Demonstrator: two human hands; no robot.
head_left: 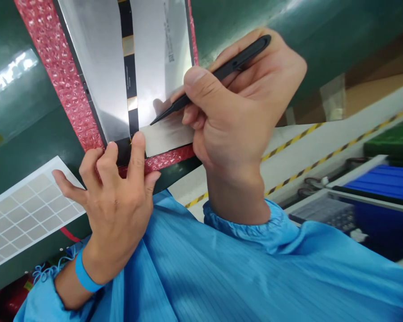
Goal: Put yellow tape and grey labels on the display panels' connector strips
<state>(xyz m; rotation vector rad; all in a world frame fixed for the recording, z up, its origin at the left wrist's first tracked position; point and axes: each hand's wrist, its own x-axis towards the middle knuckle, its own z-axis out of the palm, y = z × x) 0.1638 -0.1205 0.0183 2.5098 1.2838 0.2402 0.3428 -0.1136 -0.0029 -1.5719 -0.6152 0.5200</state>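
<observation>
My right hand (235,112) is closed around black pointed tweezers (226,65), whose tip rests on or just above the silvery back of a flat display panel (151,53). Down the middle of the panel runs a black flex strip (130,76) with gold-toned patches. At the panel's lower edge, my left hand (117,192) has its fingers spread, and its fingertips touch the edge near the strip's lower end. Part of that corner is hidden under the fingers. Whether the tweezers' tips touch the surface, I cannot tell.
Pink bubble wrap (58,62) lies under the panel on a green tabletop (228,20). A sheet of grey square labels (30,210) lies at left. Beyond the table edge are yellow-black floor tape (305,132), a cardboard box (372,96) and blue bins (386,188).
</observation>
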